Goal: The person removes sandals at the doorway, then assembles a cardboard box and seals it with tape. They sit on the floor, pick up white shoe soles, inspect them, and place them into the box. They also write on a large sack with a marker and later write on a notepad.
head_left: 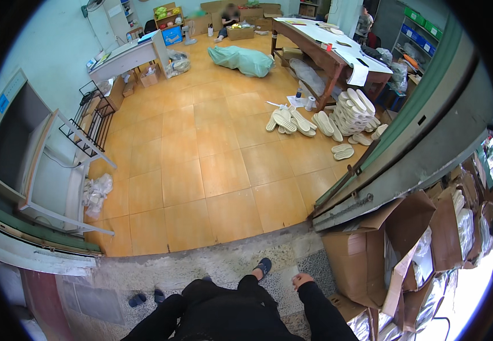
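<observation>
My right hand (301, 280) hangs over the speckled stone floor, at the end of a black sleeve. Its fingers look loosely curled, and nothing shows in them. My left sleeve (158, 319) comes in at the lower edge, but the left hand itself is out of sight. Nearest to the right hand are my foot in a dark sandal (263, 266) and an open cardboard box (351, 261) on the right. A loose pair of dark sandals (137, 299) lies on the ground to the left.
A doorway sill (212, 253) borders the orange tiled floor (201, 170). A green-grey sliding door (411, 153) stands right, before stacked cartons. Beyond are pale shoe soles (357, 111), a long table (309, 37), a green sack (241, 59), a black rack (90, 116) and a seated person (230, 17).
</observation>
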The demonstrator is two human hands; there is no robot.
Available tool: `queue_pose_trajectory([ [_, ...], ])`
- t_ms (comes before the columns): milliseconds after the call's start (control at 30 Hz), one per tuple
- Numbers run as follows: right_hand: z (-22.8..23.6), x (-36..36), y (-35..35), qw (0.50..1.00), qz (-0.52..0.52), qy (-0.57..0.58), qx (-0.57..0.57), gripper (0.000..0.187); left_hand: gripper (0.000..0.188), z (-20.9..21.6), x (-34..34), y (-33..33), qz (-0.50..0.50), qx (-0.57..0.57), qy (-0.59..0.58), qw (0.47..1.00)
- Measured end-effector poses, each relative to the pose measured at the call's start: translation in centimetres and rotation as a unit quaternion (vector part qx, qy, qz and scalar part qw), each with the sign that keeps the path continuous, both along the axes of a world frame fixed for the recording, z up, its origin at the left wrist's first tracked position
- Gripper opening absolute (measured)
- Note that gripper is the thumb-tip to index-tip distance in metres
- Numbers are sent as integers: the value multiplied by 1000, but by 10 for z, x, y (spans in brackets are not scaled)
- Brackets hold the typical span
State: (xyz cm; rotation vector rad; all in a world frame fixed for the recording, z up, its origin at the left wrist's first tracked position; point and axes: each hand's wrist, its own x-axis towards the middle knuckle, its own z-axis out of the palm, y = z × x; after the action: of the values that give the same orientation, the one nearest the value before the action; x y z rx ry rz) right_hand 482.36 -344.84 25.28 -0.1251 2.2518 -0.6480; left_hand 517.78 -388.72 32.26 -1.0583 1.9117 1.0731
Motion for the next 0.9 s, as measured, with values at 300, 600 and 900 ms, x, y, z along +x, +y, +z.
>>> queue_pose_trajectory([
  [300,13,-78,-15,991,-123,-30,-43,25,26,1,-110,-2,-66,-47,28,996],
  [600,-8,-48,51,976,-195,-85,40,30,31,3,-273,-40,-274,-85,102,953],
  [900,62,-60,-35,821,-568,-66,-4,25,31,-30,-421,-162,-339,19,140,930],
])
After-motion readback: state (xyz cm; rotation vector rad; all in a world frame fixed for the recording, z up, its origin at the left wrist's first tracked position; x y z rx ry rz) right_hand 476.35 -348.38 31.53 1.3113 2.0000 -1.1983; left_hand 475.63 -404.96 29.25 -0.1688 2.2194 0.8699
